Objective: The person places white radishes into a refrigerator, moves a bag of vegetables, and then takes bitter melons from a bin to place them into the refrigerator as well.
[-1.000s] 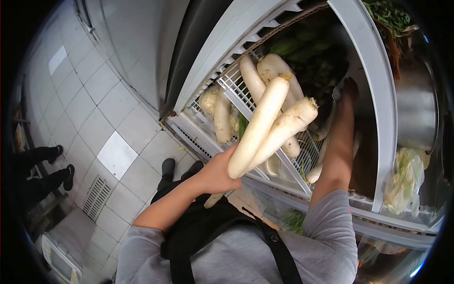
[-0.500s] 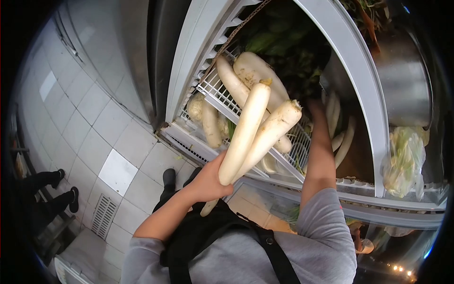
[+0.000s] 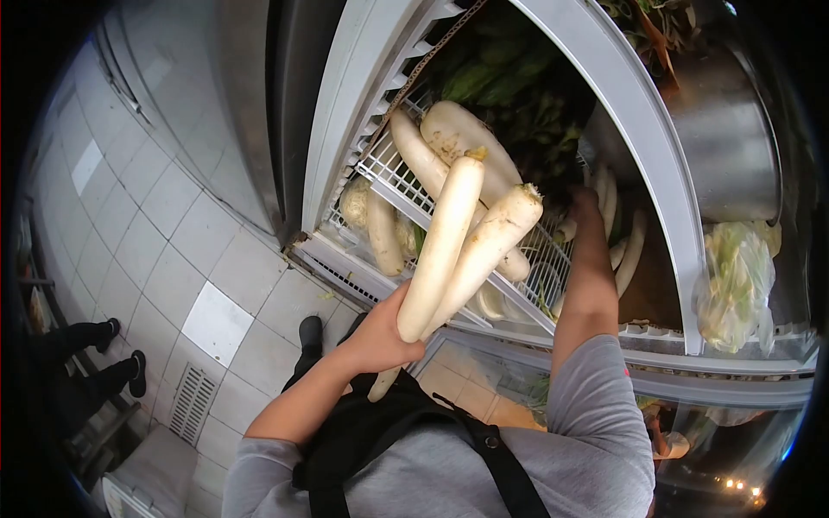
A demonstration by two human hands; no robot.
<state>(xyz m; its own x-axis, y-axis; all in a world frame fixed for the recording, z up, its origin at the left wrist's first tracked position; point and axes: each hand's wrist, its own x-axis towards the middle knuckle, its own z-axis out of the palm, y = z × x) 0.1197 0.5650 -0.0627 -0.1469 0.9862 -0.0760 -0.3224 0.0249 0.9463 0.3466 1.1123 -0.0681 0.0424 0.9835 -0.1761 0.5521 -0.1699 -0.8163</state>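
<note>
My left hand (image 3: 384, 332) is closed round the lower ends of two long white daikon radishes. The slimmer daikon (image 3: 442, 242) and the thicker daikon (image 3: 496, 246) tilt up and away over the front of an open fridge. Deep in the fridge, my right hand (image 3: 585, 202) reaches among dark greens and pale radishes (image 3: 606, 203); its fingers are too dark and hidden to make out. More daikons (image 3: 458, 138) lie on the white wire shelf (image 3: 389, 173) just beyond the held pair.
Below the shelf sit further daikons (image 3: 382, 233). The fridge frame (image 3: 643, 129) curves around my right arm. A bag of vegetables (image 3: 736, 285) and a large steel pot (image 3: 725, 138) are to the right. Another person's legs (image 3: 86, 363) show at far left on the tiled floor (image 3: 216, 324).
The view has shifted slightly. My left hand keeps the two daikons in nearly the same place, and my right hand stays inside the fridge with little movement.
</note>
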